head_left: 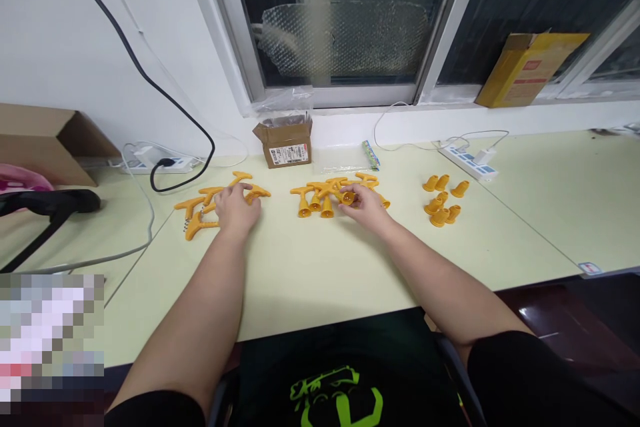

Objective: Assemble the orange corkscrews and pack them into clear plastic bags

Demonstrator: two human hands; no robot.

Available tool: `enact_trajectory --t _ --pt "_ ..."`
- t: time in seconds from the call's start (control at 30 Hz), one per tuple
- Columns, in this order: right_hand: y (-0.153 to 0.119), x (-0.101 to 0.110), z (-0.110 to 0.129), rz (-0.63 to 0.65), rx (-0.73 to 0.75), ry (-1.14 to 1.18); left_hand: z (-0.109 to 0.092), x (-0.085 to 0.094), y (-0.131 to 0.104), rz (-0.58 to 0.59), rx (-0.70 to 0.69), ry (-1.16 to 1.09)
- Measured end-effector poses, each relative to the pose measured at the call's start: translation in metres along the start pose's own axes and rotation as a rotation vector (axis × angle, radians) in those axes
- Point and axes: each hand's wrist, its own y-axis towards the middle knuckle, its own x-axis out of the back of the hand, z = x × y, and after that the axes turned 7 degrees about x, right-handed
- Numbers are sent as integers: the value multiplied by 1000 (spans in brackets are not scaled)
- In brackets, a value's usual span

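My left hand (pixel 236 208) reaches down over a group of yellow T-handled corkscrews (pixel 199 224), with its fingers curled round one of them; their tips are partly hidden. Bare metal spirals show on some at the left of this group. In the middle of the table lie more yellow corkscrews with bell-shaped cups (pixel 327 207) fitted below their handles. At the right end of that row, my right hand (pixel 367 206) closes on a corkscrew with a cup (pixel 347 198), its open end turned toward me. Farther right stand and lie several loose yellow cups (pixel 440 216).
Behind the corkscrews sits a small open cardboard box (pixel 287 144), beside a clear plastic bag (pixel 340 160). Power strips (pixel 467 160) with cables lie along the wall. A black stand arm (pixel 50 204) juts in from the left. A yellow carton (pixel 533 70) leans against the window.
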Motion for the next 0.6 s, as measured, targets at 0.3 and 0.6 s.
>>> enact_trajectory --t 0.3,0.6 --pt "1 -8 -18 91 174 -115 11 -12 9 56 86 35" --pt "7 14 -10 159 291 -297 12 -10 14 77 103 116"
